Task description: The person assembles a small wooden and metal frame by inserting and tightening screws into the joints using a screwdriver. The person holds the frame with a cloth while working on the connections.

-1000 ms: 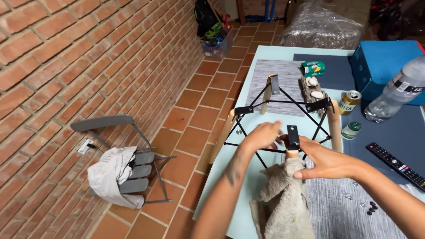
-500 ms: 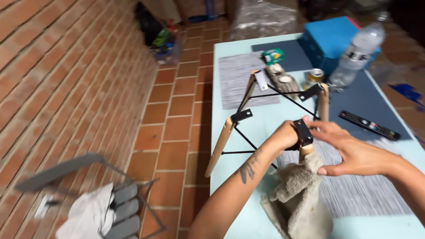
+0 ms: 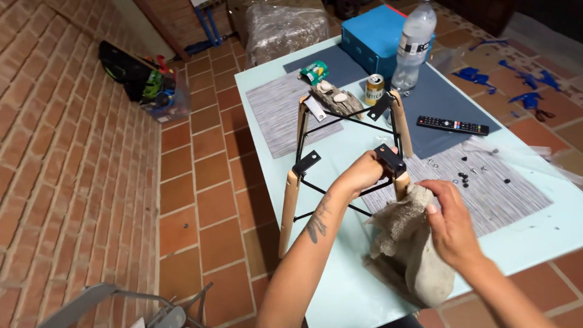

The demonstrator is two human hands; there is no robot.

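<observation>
Head view: left hand (image 3: 362, 175) is closed around the top of a wooden leg, just under its black bracket (image 3: 389, 159). Right hand (image 3: 448, 222) is closed on a beige cloth (image 3: 408, 249), pressing it against the same leg below the bracket; the cloth hangs down to the table (image 3: 340, 285) near its front edge. That leg belongs to an upturned chair base (image 3: 346, 152): four pale wooden legs joined by thin black rods, each leg tipped with a black bracket, standing on the pale green table with one leg reaching past the left edge. Small black screws (image 3: 464, 178) lie scattered on a striped grey mat (image 3: 486, 188) just right of the hands. Behind the base are a black remote (image 3: 452, 126), a gold can (image 3: 374, 89), a clear bottle (image 3: 414, 45), a blue box (image 3: 373, 36), a green can (image 3: 314, 71) lying on its side and a piece of wood with pale stones (image 3: 331, 97). A second grey mat (image 3: 279, 112) lies at the table's left. Brick tiles (image 3: 200, 182) cover the floor, and a grey folding chair (image 3: 121, 304) shows at the lower left.
</observation>
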